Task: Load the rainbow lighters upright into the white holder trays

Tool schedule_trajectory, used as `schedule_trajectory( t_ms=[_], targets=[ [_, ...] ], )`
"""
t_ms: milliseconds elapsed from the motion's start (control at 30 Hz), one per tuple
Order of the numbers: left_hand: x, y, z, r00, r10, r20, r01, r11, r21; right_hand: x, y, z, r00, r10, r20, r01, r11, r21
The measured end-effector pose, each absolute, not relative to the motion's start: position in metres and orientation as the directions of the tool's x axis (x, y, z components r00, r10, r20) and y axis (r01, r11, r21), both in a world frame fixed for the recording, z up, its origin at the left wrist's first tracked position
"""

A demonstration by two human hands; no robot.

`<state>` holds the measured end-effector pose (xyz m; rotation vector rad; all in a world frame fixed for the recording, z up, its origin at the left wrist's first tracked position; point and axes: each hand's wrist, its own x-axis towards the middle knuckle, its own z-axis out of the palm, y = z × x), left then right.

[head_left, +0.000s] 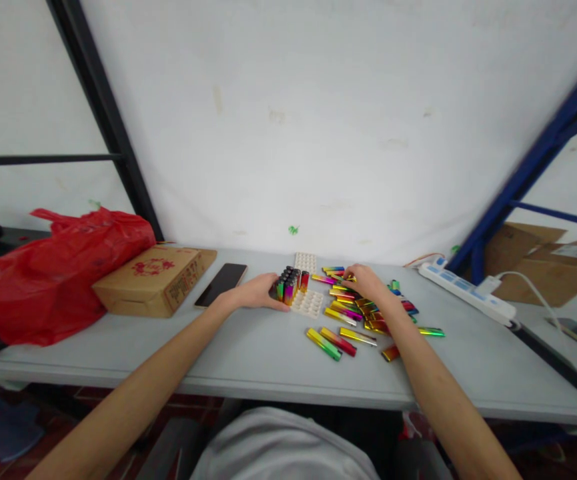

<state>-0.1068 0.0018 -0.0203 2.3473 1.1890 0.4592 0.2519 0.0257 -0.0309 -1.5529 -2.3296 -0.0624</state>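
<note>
A white tray [310, 303] with round sockets lies on the grey table; several shiny rainbow-coloured lighters [289, 283] stand upright in its left part. My left hand [258, 291] rests beside the tray's left edge, fingers curled against the standing lighters. My right hand [364, 279] reaches into a loose pile of the same lighters [363, 310] lying flat to the right of the tray, its fingers closed on one near the pile's far end. Three more lighters [339, 341] lie apart nearer me.
A black phone [221, 284] lies left of the tray, beside a cardboard box [154, 279] and a red plastic bag [53, 270]. A white power strip [465, 292] with a cable runs along the right. A second white tray [305, 261] leans at the back wall.
</note>
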Motion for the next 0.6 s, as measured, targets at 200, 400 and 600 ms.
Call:
schedule_trajectory(
  t_ms=[200,400,600],
  targets=[
    [-0.108,0.002,-0.021,0.547,0.832,0.085,0.702,-0.513,0.494,0.249,0.016,-0.022,-0.206,0.876,0.435,0.842,0.385,-0.378],
    [-0.107,0.001,-0.020,0.544,0.837,0.060,0.727,-0.506,0.464,0.235,0.005,-0.007,0.006,0.892,0.452,0.481,0.394,-0.783],
    [-0.108,0.001,-0.021,0.567,0.820,0.078,0.676,-0.517,0.525,0.196,-0.006,-0.016,0.012,0.917,0.400,0.278,0.381,-0.882]
  ],
)
